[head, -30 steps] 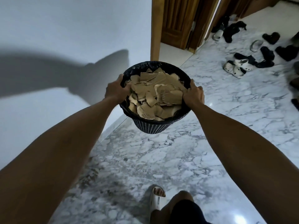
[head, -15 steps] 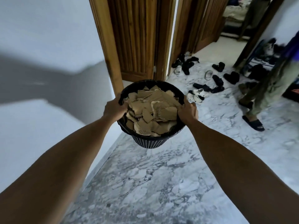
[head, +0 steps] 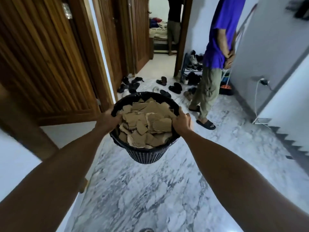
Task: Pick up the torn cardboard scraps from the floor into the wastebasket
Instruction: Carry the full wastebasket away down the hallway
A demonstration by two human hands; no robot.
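Both hands are on the wastebasket (head: 147, 153) and it is up off the floor, carried out in front at arm's length. The left hand (head: 107, 120) has its grip curled over the rim on the left side; the right hand (head: 181, 121) is wrapped over the rim opposite. One basket, two hands, and a heap of cardboard scraps (head: 145, 128) filling it nearly to the brim, too many and too overlapped to count piece by piece.

How far along? Looks very nearly done to me. The marble floor (head: 150, 190) in view shows no brown scraps lying loose, so the picking-up part seems finished, though the floor behind and to the sides is out of sight. What may be left is only setting the basket down somewhere.

Ahead, one person in a blue shirt (head: 219, 34) stands by the wall, another stands in the far doorway, and a scatter of shoes (head: 174, 87) lies near a shoe rack.
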